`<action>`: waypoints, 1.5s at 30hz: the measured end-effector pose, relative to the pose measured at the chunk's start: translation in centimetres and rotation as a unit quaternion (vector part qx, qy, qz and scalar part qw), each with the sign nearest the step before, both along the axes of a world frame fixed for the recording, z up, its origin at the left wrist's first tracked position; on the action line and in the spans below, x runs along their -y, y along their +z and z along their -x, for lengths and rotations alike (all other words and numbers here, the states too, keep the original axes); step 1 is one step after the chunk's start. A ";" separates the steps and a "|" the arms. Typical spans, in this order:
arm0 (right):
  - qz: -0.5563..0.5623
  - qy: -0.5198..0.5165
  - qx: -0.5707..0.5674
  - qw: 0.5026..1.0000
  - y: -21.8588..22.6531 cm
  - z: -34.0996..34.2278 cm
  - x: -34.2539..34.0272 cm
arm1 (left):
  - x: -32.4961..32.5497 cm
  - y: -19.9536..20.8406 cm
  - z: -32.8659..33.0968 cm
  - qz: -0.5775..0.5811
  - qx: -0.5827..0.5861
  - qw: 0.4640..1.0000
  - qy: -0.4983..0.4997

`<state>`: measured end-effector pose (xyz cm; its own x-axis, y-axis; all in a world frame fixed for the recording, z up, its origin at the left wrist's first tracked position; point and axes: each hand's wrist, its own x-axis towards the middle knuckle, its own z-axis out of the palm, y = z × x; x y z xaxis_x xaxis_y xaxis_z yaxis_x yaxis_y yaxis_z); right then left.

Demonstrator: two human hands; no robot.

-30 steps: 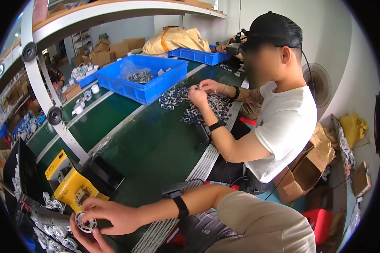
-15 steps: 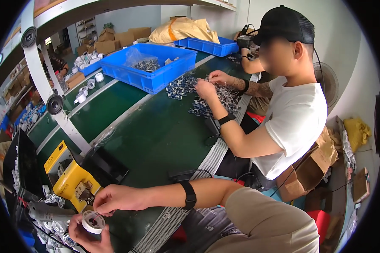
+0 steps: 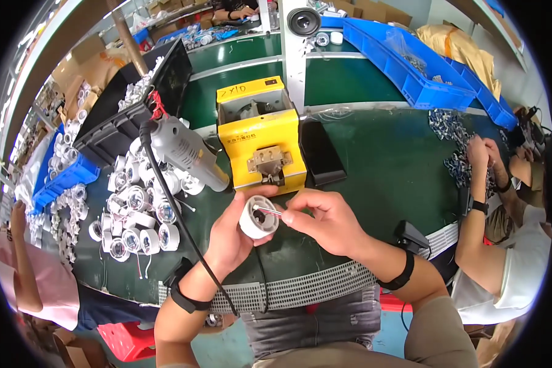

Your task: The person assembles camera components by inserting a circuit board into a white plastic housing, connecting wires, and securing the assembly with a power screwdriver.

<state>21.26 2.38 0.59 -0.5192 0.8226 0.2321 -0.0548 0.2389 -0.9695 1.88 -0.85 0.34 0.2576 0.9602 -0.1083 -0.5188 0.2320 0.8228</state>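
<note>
a blue bin [image 3: 438, 93] sits toward the upper right, a tan sack [image 3: 466, 50] beyond it; a round black fitting [image 3: 304, 22] is on the white post [image 3: 294, 70]; at lower left stands a red stool [image 3: 127, 340].

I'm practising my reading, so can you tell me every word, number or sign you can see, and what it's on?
Yellow box-shaped machine: dark handwritten marks near the top and a line of dark print lower down; I won't copy them out.
Grey cylindrical tool: small print on its side, too tiny to read.
White round plastic part in the left hand: no writing I can make out.
</note>
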 end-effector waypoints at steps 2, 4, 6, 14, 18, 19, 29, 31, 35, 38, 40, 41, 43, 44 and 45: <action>0.028 -0.018 0.018 0.999 -0.7 0.7 -0.2 | 0.0 0.9 -0.2 0.034 -0.021 0.998 0.040; 0.054 -0.038 0.035 0.997 -0.8 1.0 -0.1 | -0.3 0.8 -0.1 0.041 -0.028 0.998 0.042; 0.044 -0.050 0.070 0.995 -0.5 1.1 0.2 | -0.4 0.5 -0.1 0.041 -0.048 0.997 0.036; 0.101 -0.066 0.008 0.993 -1.2 1.4 0.9 | -0.5 -1.0 -0.7 -0.047 -0.089 0.994 0.034; 0.108 -0.054 -0.010 0.993 -1.1 1.2 1.0 | -0.4 -1.3 -0.9 -0.092 -0.173 0.979 0.065; 0.106 -0.059 -0.012 0.993 -1.0 1.2 1.0 | -0.4 -1.4 -1.0 -0.104 -0.183 0.975 0.078; -0.245 -0.171 0.146 0.943 0.0 0.3 0.1 | -0.5 -1.8 -0.6 -0.119 -0.154 0.975 0.110; -0.249 -0.171 0.138 0.943 0.1 0.1 -0.1 | -0.5 -1.8 -0.8 -0.129 -0.170 0.967 0.138; -0.232 -0.128 0.071 0.962 0.4 -0.1 -0.1 | -0.4 -1.4 -1.3 -0.147 -0.187 0.951 0.195; -0.053 -0.014 0.006 0.998 1.0 -0.2 0.2 | -0.1 -1.9 -0.5 -0.173 -0.190 0.958 0.126; 0.030 0.039 0.003 0.999 0.9 -0.4 0.0 | 0.1 -1.9 -0.9 -0.146 -0.142 0.974 0.097; 0.034 0.041 0.004 0.999 1.0 -0.4 -0.2 | 0.3 -1.8 -1.1 -0.118 -0.094 0.986 0.068; 0.027 0.050 -0.039 0.998 1.4 -0.4 -0.2 | 0.4 -1.8 -1.4 -0.104 -0.069 0.991 0.047; -0.007 0.041 -0.054 0.998 1.0 -0.3 -0.1 | 0.4 -1.7 -1.4 -0.097 -0.062 0.993 0.038; -0.004 0.041 -0.052 0.998 0.9 -0.4 -0.1 | 0.4 -1.6 -1.5 -0.090 -0.055 0.994 0.029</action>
